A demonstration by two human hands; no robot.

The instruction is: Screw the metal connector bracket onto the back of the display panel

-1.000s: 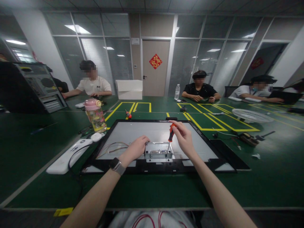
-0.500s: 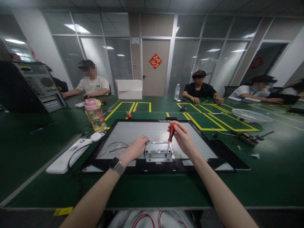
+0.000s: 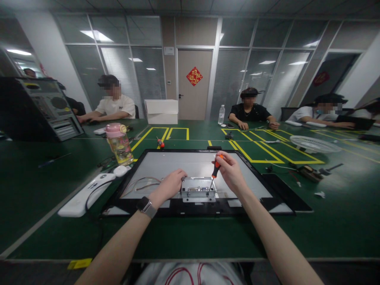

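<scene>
A monitor panel [image 3: 166, 163] with a black frame lies flat on the green table in front of me, its grey back plate up. A small metal bracket [image 3: 198, 188] sits on it near the front edge. My left hand [image 3: 168, 186], with a watch on the wrist, is curled against the bracket's left side. My right hand [image 3: 231, 171] grips an orange-and-black screwdriver [image 3: 215, 171], held tilted with its tip down on the bracket's right end. Thin wires [image 3: 142, 184] run across the plate to the left of the bracket.
A white power strip [image 3: 86, 194] and a pink-lidded bottle [image 3: 119, 143] stand left of the panel. A computer case [image 3: 38, 107] is at far left. A white fan grille [image 3: 314, 144] and small parts lie at right. A second screwdriver [image 3: 160, 143] lies behind the panel. Three people sit at the far side.
My right hand has shifted slightly and turned the screwdriver handle; its tip stays on the bracket. My left hand has not moved.
</scene>
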